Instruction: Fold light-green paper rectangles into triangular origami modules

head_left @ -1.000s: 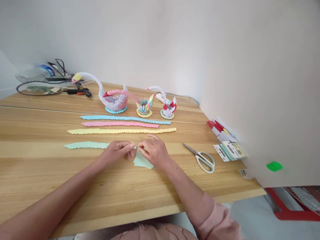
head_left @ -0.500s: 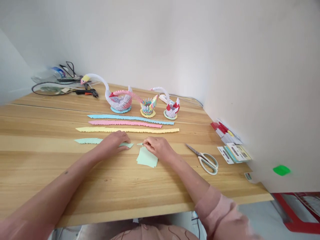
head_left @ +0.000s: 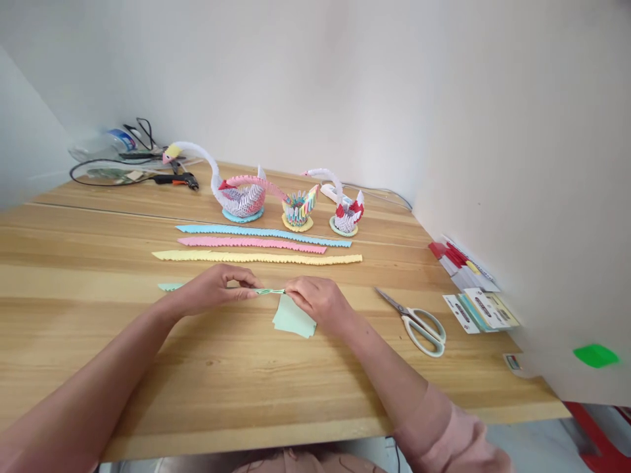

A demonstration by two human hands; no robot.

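My left hand (head_left: pixel 224 288) pinches a green folded-paper strip (head_left: pixel 170 287) near its right end; the strip's left tip shows beyond my wrist and its middle is hidden by the hand. A folded green paper piece (head_left: pixel 276 291) is pinched by my right hand (head_left: pixel 315 299), and it meets the strip's end between the two hands. Whether the two are joined I cannot tell. Just below my right hand lies a small stack of green paper sheets (head_left: pixel 294 318) on the wooden table (head_left: pixel 236 381).
Blue (head_left: pixel 261 232), pink (head_left: pixel 246 245) and yellow (head_left: pixel 261 259) folded strips lie beyond my hands. Behind them stand three paper swans, the largest (head_left: pixel 244 200) at left. Scissors (head_left: pixel 417 322), paper packs (head_left: pixel 483 309) and pens (head_left: pixel 458 259) lie right; a glue gun (head_left: pixel 177 179) lies back left.
My left hand has lifted the green strip's right end. The folded piece in my right hand now meets it. The view has shifted slightly.
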